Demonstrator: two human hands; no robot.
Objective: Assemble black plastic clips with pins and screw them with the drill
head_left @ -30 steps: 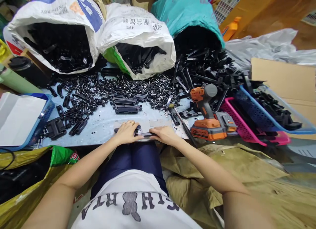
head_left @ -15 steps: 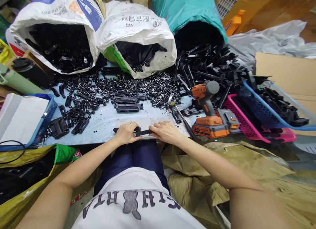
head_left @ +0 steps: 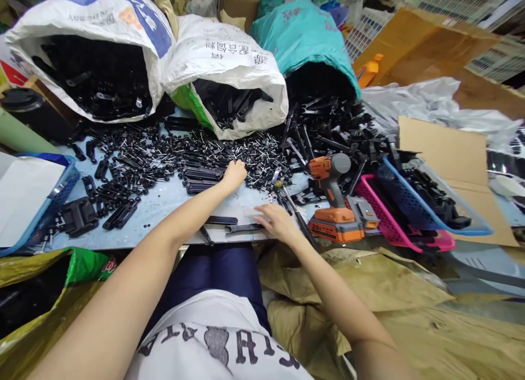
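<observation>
My left hand (head_left: 235, 175) reaches forward to the front of a pile of small black parts with silver pins (head_left: 262, 153). Its fingers are curled down and pressed together at the pile; whatever they pinch is too small to make out. Beside it lies a stack of long black pieces (head_left: 200, 177). My right hand (head_left: 276, 221) is low at the table's front edge, fingers somewhat apart, over the right end of a slim black bar with a forked end (head_left: 244, 228). Another black bar (head_left: 221, 220) lies behind that one, and a short black piece (head_left: 207, 237) hangs near the edge.
An orange cordless drill (head_left: 334, 199) and a hammer-like tool (head_left: 297, 208) stand to the right, before pink (head_left: 389, 221) and blue baskets (head_left: 430, 216). White sacks (head_left: 229, 46) and a teal sack (head_left: 303, 35) of black parts line the back. A blue tray (head_left: 61, 199) is left.
My left hand has let go of the black bar and moved forward to the pile. The bars now lie on the table, and my right hand has loosened. The view has shifted slightly.
</observation>
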